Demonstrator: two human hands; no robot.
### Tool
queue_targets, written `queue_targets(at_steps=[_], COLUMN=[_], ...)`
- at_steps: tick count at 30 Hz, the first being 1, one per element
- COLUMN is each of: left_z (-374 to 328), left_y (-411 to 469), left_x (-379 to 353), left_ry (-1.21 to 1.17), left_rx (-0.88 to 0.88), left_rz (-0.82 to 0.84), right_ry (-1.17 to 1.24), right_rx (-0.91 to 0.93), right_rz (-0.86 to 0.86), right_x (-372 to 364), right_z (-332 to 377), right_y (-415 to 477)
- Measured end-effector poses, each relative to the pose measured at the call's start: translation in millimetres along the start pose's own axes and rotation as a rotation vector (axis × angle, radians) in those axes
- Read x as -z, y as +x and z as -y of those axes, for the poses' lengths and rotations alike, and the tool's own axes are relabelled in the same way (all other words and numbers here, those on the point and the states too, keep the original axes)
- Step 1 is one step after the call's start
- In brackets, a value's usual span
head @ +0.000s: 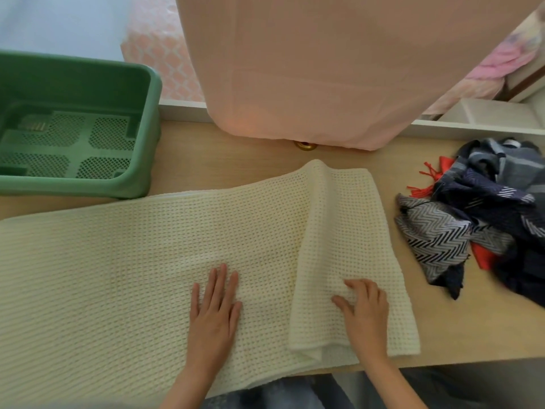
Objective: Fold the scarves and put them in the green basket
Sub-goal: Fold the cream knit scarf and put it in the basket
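Light wood tabletop (442, 335) is lit softly. Beyond the right hand (365, 315) a white ledge (182, 109) is seen, pink cloth (324, 69) hung across it (brass knob (306, 145) tucked beneath).

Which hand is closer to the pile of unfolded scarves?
Right. The right hand rests on the folded end of the cream scarf, the end toward the pile of scarves; the left hand lies flat farther away.

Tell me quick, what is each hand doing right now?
Left hand: open, lying flat on the cream scarf.
Right hand: open, fingers a little bent, pressing on the scarf's folded-over end.
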State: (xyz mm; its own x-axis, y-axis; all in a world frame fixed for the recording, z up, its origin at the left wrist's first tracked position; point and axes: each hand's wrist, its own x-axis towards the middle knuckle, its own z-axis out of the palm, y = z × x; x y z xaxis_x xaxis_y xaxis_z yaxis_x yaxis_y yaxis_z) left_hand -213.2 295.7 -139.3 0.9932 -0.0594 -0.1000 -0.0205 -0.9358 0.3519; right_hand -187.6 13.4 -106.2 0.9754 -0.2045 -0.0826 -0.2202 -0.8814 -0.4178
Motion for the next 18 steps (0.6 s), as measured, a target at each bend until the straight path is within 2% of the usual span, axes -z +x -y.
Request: queue_targets(at_steps=[5,9,10,15,18], left_z=[4.1,5.9,6.1,1.9,-8.6], left_y=[0.5,0.7,0.9,1.6,5.7], left_x=[1.3,2.8,2.9,3.1,5.9], left_ry=[0.031,0.028,0.029,-0.041,-0.147], left_rx=[-0.031,-0.023,-0.022,-0.001,0.037], left_rz=[0.022,0.023,0.024,0.017,-0.042], right_ry=[0.024,0.006,-0.027,0.017,0.244], right_rx=[0.035,-0.101,-0.09,0.056,-0.11], right_rz=[-0.103,-0.298,-0.296,0.102,0.048], right_x=[27.8,72.2,76.9,47.2,58.8], right_z=[-33.5,-69.2,-75.1,-69.7,-63.9], right_y=[20.5,35.3,35.9,19.1,20.4])
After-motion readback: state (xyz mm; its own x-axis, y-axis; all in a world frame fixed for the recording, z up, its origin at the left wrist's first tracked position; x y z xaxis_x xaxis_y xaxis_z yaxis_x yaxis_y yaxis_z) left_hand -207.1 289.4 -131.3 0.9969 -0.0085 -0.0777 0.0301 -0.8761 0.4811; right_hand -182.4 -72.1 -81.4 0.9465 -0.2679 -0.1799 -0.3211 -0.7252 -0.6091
